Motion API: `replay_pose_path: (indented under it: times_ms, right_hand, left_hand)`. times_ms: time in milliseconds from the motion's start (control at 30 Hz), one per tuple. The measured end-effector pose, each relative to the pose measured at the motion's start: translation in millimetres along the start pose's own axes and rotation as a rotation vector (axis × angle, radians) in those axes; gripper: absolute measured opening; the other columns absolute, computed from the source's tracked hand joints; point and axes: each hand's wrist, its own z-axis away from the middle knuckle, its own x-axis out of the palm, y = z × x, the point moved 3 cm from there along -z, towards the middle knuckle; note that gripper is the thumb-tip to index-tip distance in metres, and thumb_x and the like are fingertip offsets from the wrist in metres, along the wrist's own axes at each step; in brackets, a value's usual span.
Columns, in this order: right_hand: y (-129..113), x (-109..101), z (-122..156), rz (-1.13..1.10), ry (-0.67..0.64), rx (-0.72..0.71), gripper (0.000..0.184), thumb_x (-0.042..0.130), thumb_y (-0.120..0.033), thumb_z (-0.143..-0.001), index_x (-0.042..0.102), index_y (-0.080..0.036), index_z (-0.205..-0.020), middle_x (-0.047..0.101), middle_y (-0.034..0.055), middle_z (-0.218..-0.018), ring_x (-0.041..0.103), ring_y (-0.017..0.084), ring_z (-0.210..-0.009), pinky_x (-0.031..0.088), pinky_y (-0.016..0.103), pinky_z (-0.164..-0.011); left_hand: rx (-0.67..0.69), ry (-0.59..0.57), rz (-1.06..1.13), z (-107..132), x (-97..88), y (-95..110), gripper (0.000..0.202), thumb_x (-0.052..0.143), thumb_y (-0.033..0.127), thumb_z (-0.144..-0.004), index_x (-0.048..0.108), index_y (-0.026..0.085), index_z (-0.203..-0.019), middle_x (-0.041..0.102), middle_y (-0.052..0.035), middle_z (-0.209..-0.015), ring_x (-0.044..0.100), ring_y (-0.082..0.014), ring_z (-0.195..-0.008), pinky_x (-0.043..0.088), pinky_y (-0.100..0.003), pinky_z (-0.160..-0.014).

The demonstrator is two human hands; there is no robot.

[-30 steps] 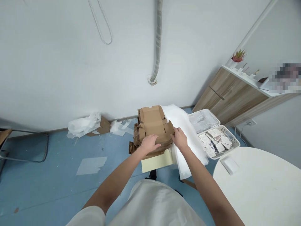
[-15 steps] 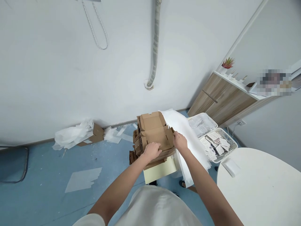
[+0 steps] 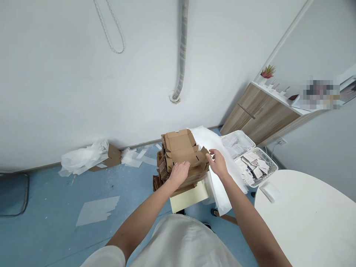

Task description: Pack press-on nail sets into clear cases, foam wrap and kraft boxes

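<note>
A stack of flattened brown cardboard boxes stands in front of me. The front panel of the topmost cardboard box is tilted up. My left hand has its fingers curled over the near edge of that panel. At the right end, a small side flap sticks up. Beside this flap is my right hand, thumb and fingers apart, the thumb close to the cardboard; whether it touches is hard to see. Pale yellow board shows beneath the stack.
White sheets lie right of the stack. Beyond them are a tray of clear bags and a white basket of cards. A round white table stands at right, a wooden cabinet behind. Crumpled white wrap lies by the wall.
The front panel of the top box has been lifted from lying nearly flat. My left hand has risen with it. My right hand has loosened from the side flap, its fingers spreading.
</note>
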Motion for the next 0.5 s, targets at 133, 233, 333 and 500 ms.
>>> replay_pose_path:
  times_ms: [133,233,333,500]
  right_hand:
    - [-13.5,-0.4,6.3,0.069,-0.132,-0.003,0.042,0.03,-0.052,-0.08,0.057,-0.019,-0.077,0.06,0.0041,-0.07,0.053,0.016,-0.064,0.036,0.026,-0.06]
    - [-10.6,-1.3,5.9,0.089,-0.219,0.124,0.051,0.025,-0.057,-0.08,0.058,-0.019,-0.073,0.06,0.0051,-0.065,0.055,0.018,-0.066,0.035,0.027,-0.059]
    - [-3.2,-6.1,0.8,0.038,-0.186,0.266,0.052,0.028,-0.059,-0.078,0.056,-0.019,-0.095,0.063,0.0061,-0.077,0.057,0.018,-0.07,0.035,0.026,-0.061]
    - [0.1,-8.4,-4.1,0.089,-0.2,0.277,0.041,0.033,-0.05,-0.079,0.057,-0.019,-0.091,0.061,0.0046,-0.067,0.054,0.017,-0.062,0.033,0.025,-0.056]
  left_hand:
    - [-0.059,0.132,0.063,-2.2,-6.7,3.0,0.021,0.029,0.017,-0.086,0.049,0.016,-0.088,0.058,-0.0052,-0.08,0.055,-0.0169,-0.073,0.042,-0.031,-0.07]
    - [-0.027,0.221,0.103,-1.1,-11.9,6.8,0.017,0.031,0.015,-0.085,0.048,0.017,-0.086,0.057,-0.0037,-0.083,0.054,-0.0152,-0.078,0.039,-0.034,-0.083]
    - [0.004,0.22,0.113,3.6,-12.8,11.6,0.017,0.032,0.014,-0.084,0.048,0.018,-0.085,0.057,-0.0021,-0.083,0.053,-0.0138,-0.079,0.028,-0.04,-0.096]
    - [0.072,0.117,0.167,15.8,-14.7,27.6,0.022,0.03,0.017,-0.084,0.052,0.02,-0.085,0.058,-0.0023,-0.086,0.051,-0.0146,-0.087,0.015,-0.046,-0.102]
